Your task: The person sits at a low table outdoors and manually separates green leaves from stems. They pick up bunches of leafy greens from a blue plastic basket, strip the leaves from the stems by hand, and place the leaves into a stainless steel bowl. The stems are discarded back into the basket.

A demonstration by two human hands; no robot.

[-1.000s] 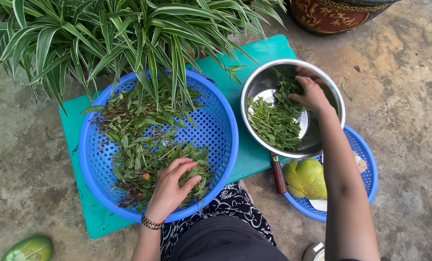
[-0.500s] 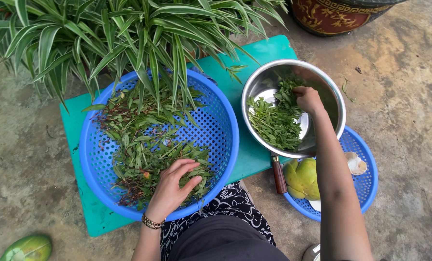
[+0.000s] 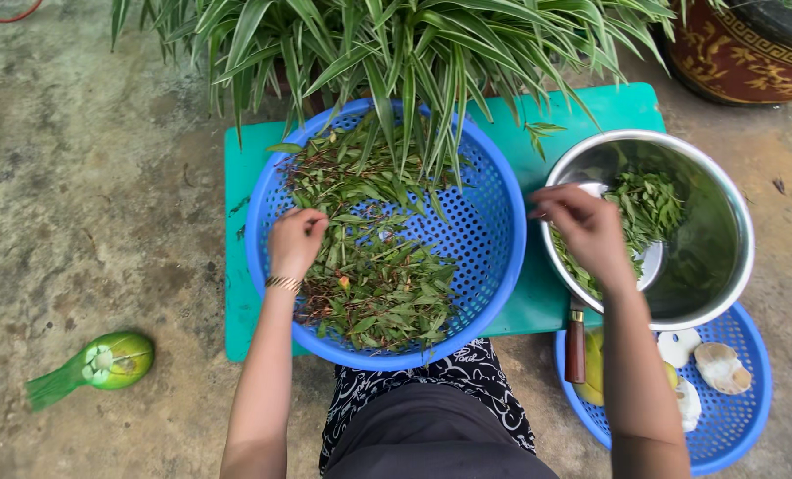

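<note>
The leafy stems lie as one loose heap of narrow green leaves on thin reddish-brown stalks, spread over the left and lower part of the large blue colander at the centre of the frame. My left hand rests on the left edge of that heap, fingers curled shut on a few stems, with a gold bracelet at the wrist. My right hand is at the left rim of the steel bowl, right of centre, fingers drawn together; whether they pinch leaves I cannot tell. One smaller pile of picked leaves lies inside that bowl, partly on a white plate. There are two blue perforated vessels: the colander and one smaller blue basket at lower right, holding pale shell-like pieces and yellow-green fruit. One knife handle, brown wood, lies between bowl and basket. One teal mat sits under the colander and bowl. One striped-leaf plant overhangs the colander from the top of the frame. One green fruit with a fibrous tuft lies on the concrete floor at lower left.
</note>
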